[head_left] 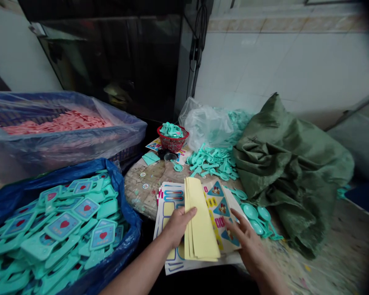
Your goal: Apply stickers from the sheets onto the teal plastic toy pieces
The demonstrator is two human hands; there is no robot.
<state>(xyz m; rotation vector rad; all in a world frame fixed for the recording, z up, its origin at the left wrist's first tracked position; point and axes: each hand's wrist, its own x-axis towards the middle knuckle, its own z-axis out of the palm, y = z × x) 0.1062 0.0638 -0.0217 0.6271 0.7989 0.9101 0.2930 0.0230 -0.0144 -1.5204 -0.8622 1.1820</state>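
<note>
My left hand (178,226) grips a small stack of pale yellow paper sheets (199,225), thumb on top, its other fingers hidden underneath. Partly under the yellow stack are printed sticker sheets (220,209) with blue triangles and pink and yellow shapes. My right hand (247,237) is at the right edge of these sheets, fingers apart and touching or just over the paper. More white printed sheets (169,194) with blue outlines fan out beneath at the left. Turquoise plastic spoons (256,215) lie on the table just beyond my right hand.
A blue-lined bin of turquoise pieces with heart stickers (64,224) is at left. Behind it, a plastic-lined basket (123,123) holds pink pieces. On the worn table (144,196) are a red basket (174,143), a turquoise pile (213,162) and a green sack (292,172).
</note>
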